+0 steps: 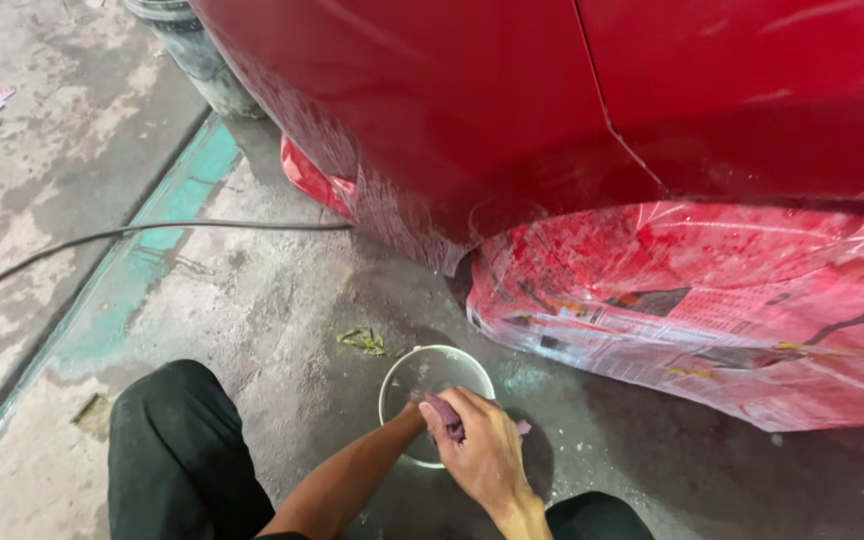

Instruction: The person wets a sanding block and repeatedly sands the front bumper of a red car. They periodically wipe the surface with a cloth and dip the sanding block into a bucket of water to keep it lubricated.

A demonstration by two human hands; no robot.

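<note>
At the left of the frame a black hose (102,240) lies across the wet grey floor (252,300), beside a green painted stripe (167,205), and lower down a knee in black trousers (177,455) shows that the person is crouching. Just right of the knee, low in the middle of the frame, a small white bowl (436,400) stands on the floor. Both hands are together over it. The left hand (414,412) is mostly hidden, so I cannot tell how it is closed. The right hand (482,450) is wrapped tight around a purple cloth (447,415), which sits above the bowl's near rim. To do this well, I think the cloth should stay right over the bowl so drips fall inside, and the squeeze should be slow so the light bowl does not tip. To the right, the red car (552,100) fills the top, with a wheel covered in paper and clear plastic (712,300) under it.
</note>
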